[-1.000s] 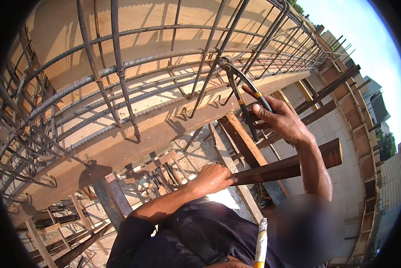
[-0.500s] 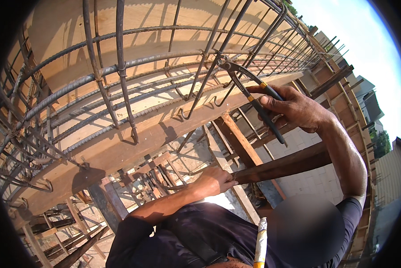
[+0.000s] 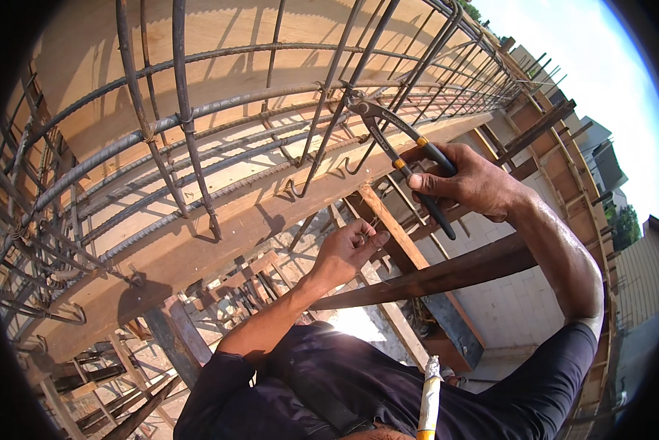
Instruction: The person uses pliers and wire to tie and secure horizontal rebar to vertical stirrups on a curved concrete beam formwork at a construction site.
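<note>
My right hand [image 3: 465,183] is closed round the dark handles of a pair of steel-fixer's pincers [image 3: 399,150] with yellow bands. Its handles are somewhat spread, and its jaws are at a bar crossing of the rebar cage [image 3: 329,86]. Whether they grip a tie wire there is too small to tell. Lower and to the left, my left hand [image 3: 346,253] is raised with thumb and fingers pinched together. Anything between those fingertips is too fine to make out. That hand is apart from the cage, below the hooked stirrup ends [image 3: 298,192].
A plywood form panel [image 3: 219,62] stands behind the cage, with a timber edge board [image 3: 234,213] beneath. A dark timber beam [image 3: 447,273] crosses between my arms and body. Props and scrap wood lie below. A cigarette [image 3: 430,396] juts up from the lower edge.
My left hand has risen from beside the dark beam toward the cage, its fingers now pinched. My right hand and the pincers shift slightly left in the picture, with the jaws still at the crossing.
</note>
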Tool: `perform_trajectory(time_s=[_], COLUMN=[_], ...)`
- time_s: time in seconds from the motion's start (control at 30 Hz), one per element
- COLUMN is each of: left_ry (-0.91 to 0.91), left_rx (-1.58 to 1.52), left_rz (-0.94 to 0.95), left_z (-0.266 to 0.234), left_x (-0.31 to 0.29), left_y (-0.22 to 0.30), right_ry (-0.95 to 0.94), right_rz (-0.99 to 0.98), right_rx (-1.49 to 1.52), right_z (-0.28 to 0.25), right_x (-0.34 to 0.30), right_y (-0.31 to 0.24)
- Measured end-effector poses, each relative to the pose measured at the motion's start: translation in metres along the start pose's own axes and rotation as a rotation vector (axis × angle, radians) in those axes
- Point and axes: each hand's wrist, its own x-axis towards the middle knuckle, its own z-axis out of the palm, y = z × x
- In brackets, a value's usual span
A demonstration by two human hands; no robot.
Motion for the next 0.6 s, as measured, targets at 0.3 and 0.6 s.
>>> perform_trajectory(time_s=[0.3, 0.6], left_ry=[-0.074, -0.027], left_rx=[-0.705, -0.983], left_rz=[0.2, 0.272], left_z=[-0.022, 0.0], left_x=[0.07, 0.117], left_y=[0.076, 0.111], right_ry=[0.092, 0.047], right_rz=[-0.011, -0.031], right_rx=[-0.128, -0.099], right_z=[0.009, -0.002], right_x=[0.008, 0.015], right_y=[0.008, 0.021])
